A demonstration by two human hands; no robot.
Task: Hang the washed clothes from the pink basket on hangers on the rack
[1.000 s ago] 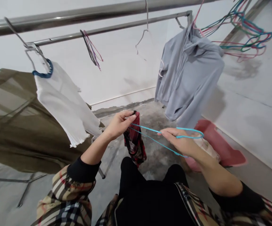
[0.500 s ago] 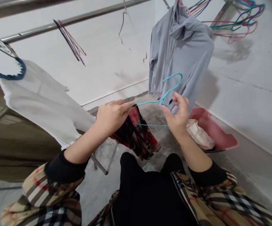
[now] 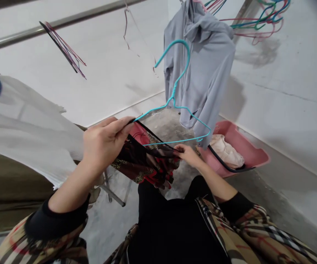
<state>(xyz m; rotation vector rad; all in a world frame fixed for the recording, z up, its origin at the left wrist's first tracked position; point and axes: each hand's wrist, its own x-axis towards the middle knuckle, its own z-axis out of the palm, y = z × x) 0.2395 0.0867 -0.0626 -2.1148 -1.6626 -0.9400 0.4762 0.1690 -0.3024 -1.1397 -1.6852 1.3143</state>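
Observation:
A turquoise wire hanger (image 3: 173, 99) is held up in front of me, its hook upward. My left hand (image 3: 106, 141) is closed on the hanger's left shoulder and on the dark edge of a black and red patterned garment (image 3: 147, 165). The hanger's left end is inside the garment's opening; its right corner is bare. My right hand (image 3: 187, 154) pinches the garment's edge at the right, just below the hanger's bottom bar. The garment hangs down between my hands, above my knees.
A grey jacket (image 3: 199, 66) hangs ahead. A pink basket (image 3: 253, 146) holding pale cloth (image 3: 225, 152) stands by the right wall. A metal rail (image 3: 73, 20) crosses the upper left with thin hangers (image 3: 65, 51). A white garment (image 3: 29, 121) hangs at left; coloured hangers (image 3: 257, 25) hang upper right.
My right hand has moved down from the hanger's neck and grips the garment's edge, drawing it out to the right. The hanger has turned more face-on, hook higher. The view has shifted slightly right.

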